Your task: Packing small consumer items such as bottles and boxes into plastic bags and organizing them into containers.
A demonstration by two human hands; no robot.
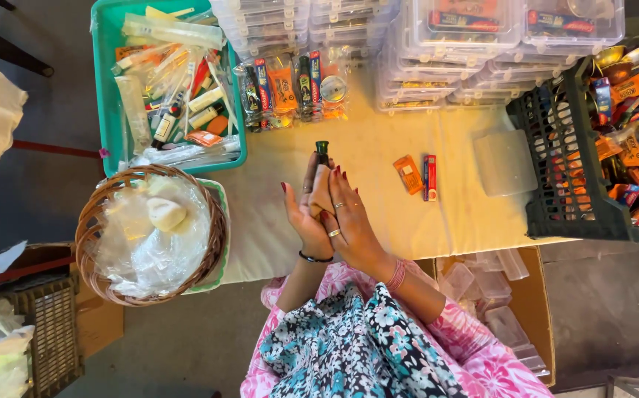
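Starting at the left: round woven wicker basket [150, 234] lined with clear plastic, beside a teal plastic tray [105, 96] of packed tubes. Centre, above the cream-covered tabletop [378, 199]: left hand [306, 214], fingers closed around a small dark bottle [321, 152] held upright; right hand [349, 221] laid over it, fingers curled against the left, holding nothing separate. Step judged: handling the bottle. Right: small orange packet [408, 174], red box [430, 177], black plastic crate [570, 177].
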